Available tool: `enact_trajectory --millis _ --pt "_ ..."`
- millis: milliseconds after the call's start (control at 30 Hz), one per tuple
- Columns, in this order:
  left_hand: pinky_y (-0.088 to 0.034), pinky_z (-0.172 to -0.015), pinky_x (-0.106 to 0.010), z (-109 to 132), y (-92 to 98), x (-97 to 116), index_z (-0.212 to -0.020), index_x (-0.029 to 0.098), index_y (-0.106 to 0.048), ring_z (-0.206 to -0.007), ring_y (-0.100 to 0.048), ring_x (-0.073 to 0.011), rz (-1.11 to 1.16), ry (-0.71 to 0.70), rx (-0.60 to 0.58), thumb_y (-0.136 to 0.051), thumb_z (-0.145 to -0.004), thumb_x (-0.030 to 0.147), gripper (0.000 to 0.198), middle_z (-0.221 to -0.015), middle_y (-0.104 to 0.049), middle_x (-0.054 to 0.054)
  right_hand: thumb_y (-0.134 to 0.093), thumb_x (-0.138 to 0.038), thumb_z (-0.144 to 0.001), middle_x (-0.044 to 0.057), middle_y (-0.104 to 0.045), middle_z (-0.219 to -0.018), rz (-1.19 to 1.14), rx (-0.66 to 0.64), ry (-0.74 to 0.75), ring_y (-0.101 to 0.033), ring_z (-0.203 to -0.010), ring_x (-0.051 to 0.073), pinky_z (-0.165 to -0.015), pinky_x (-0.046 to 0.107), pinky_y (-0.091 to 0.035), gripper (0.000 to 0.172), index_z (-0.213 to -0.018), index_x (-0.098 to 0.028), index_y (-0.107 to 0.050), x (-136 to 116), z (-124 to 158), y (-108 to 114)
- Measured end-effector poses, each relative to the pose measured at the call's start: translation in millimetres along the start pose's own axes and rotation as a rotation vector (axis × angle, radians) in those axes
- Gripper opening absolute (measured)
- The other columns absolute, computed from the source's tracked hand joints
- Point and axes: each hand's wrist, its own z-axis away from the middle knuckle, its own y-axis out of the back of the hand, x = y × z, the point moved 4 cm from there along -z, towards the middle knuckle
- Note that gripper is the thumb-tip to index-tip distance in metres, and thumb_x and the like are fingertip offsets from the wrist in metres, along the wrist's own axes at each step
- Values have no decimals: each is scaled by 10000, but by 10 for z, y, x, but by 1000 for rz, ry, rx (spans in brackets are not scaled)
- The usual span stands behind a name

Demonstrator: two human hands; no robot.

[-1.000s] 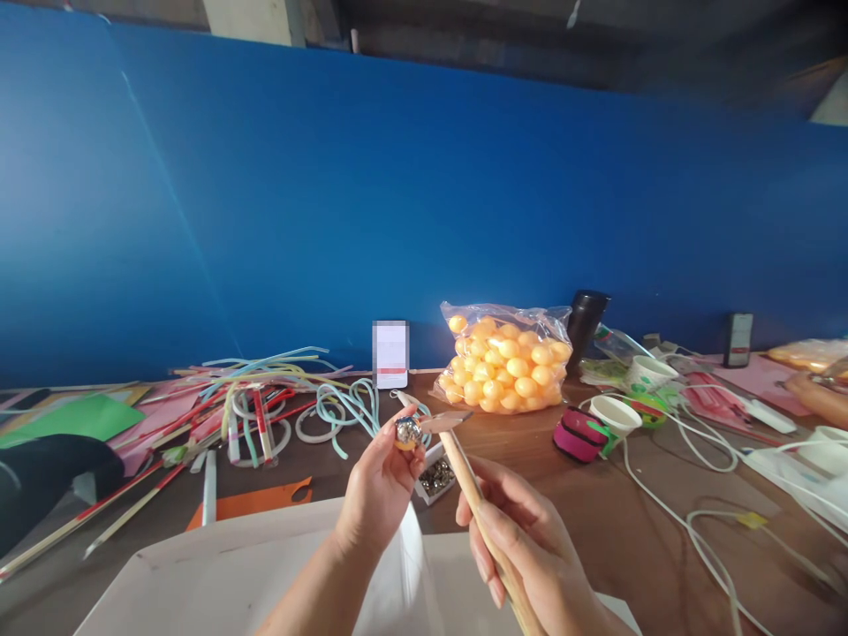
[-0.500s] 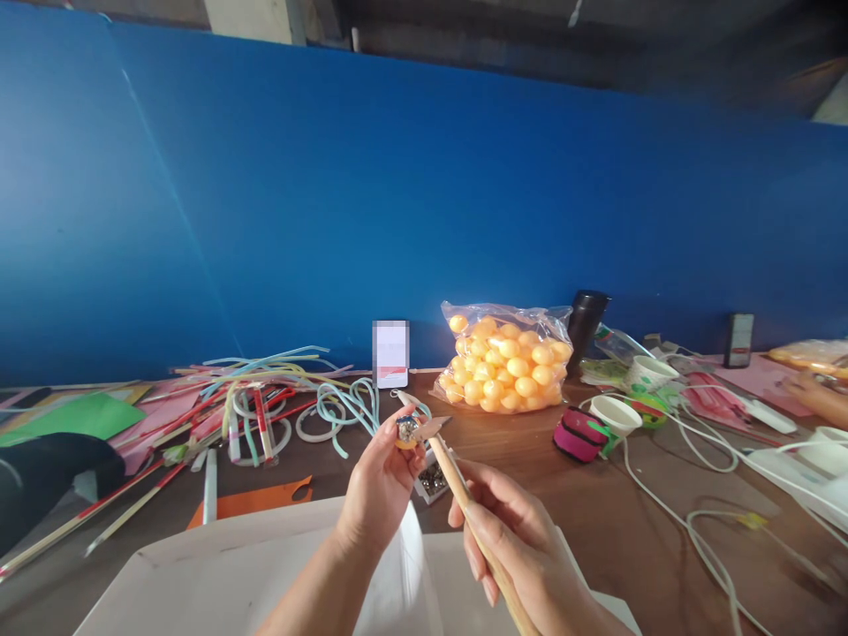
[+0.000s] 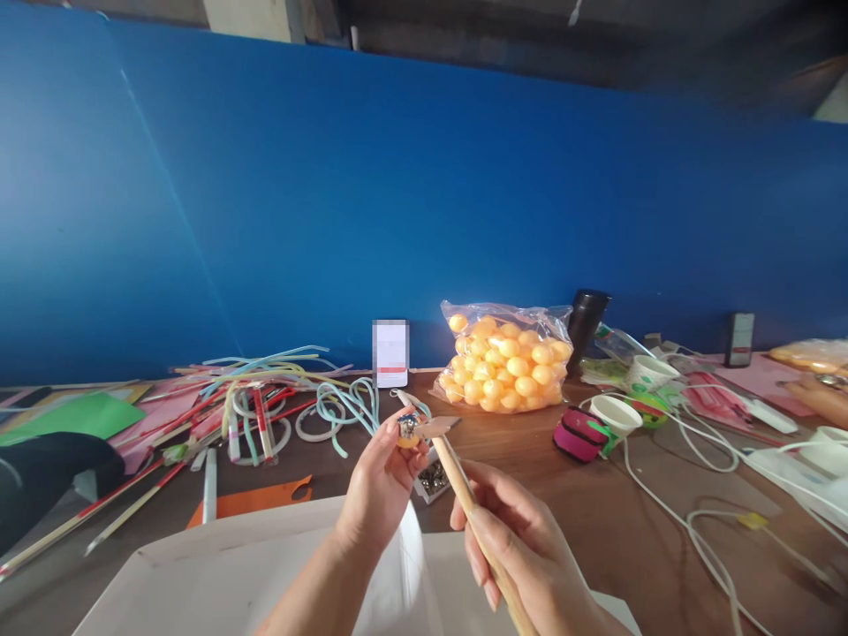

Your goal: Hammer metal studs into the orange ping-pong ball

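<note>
My left hand pinches a small round piece with an orange lower edge, a blue rim and small silvery bits on its face; what exactly it is I cannot make out. In my right hand is the wooden handle of a hammer, slanting up and left. The hammer's narrow grey head tapers to a point on the right, and its left end is close beside the round piece. Behind the hands sits a small white box of shiny metal bits, partly hidden by the hammer.
A clear bag of orange balls stands against the blue partition, near a phone and a black bottle. Sticks and tubes clutter the left. Cups and white cables lie right, where another person's hand shows.
The hammer's head has shifted slightly right, and the round piece has turned a little. The other person's hand at the far right has moved slightly.
</note>
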Motion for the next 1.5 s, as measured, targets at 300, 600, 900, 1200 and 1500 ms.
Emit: enact_trajectory --millis 300,600,900,1200,1500 --pt "-512 -655 -238 -10 25 -13 -1083 146 -641 -738 -609 -130 -62 -21 24 -640 -817 298 306 -887 -657 -66 -587 -425 -898 34 -576 -833 -5 -19 3 -474 -460 59 -357 161 -400 409 -1265 -244 -568 -7 -19 17" --pt "-514 -649 -235 -23 40 -31 -1054 139 -650 -710 -610 -123 -118 -37 49 -676 -791 322 321 -851 -665 -60 -596 -432 -890 34 -577 -831 11 -23 -18 -482 -460 68 -355 173 -401 431 -1273 -238 -566 0 -36 13" --pt "-519 -598 -224 -21 146 16 -982 144 -645 -649 -617 -115 -243 -103 265 -721 -736 386 353 -785 -640 -30 -588 -438 -873 30 -625 -813 234 275 18 -501 -451 106 -344 200 -393 447 -1252 -204 -547 46 -196 376" --pt "-507 -575 -212 -9 130 37 -1025 158 -635 -644 -607 -104 -324 -138 313 -740 -701 422 431 -793 -622 -16 -452 -157 -863 138 -638 -1165 1201 262 -150 -617 -1076 287 -858 356 -463 433 -1291 -190 -513 261 -337 652" --pt "-497 -559 -220 6 127 40 -996 162 -648 -622 -600 -108 -329 -149 332 -766 -659 423 442 -746 -612 -2 -532 -199 -856 158 -648 -967 1344 276 -123 -600 -985 361 -791 445 -458 225 -1013 -167 -690 39 -281 550"
